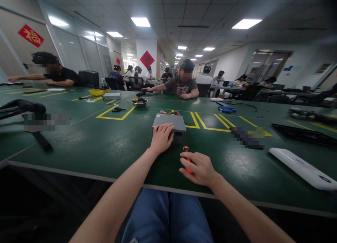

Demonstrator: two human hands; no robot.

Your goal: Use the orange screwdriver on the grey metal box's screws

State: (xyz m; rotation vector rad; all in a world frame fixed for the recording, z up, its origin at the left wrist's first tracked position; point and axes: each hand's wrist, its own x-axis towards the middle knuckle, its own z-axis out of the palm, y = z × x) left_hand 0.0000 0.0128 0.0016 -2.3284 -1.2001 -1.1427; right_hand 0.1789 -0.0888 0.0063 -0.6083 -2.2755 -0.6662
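A grey metal computer power supply unit (170,120) stands on the green table in front of me, with its power socket side facing me and bundled wires behind it. Across its top and near edge lies my left hand (162,137), fingers stretched out and pressed lightly on the casing. My right hand (198,167) is closed around a screwdriver (186,149) with an orange and black handle. The thin shaft points away from me, toward the near right side of the unit. Whether its tip touches the unit I cannot tell.
To the right lie a white casing (300,167), a black panel (302,133) and a partly blurred dark object (246,137). A metal bowl (139,103) with parts stands beyond, left of the unit. Blue cable (226,109) lies farther back. A person (184,83) sits opposite.
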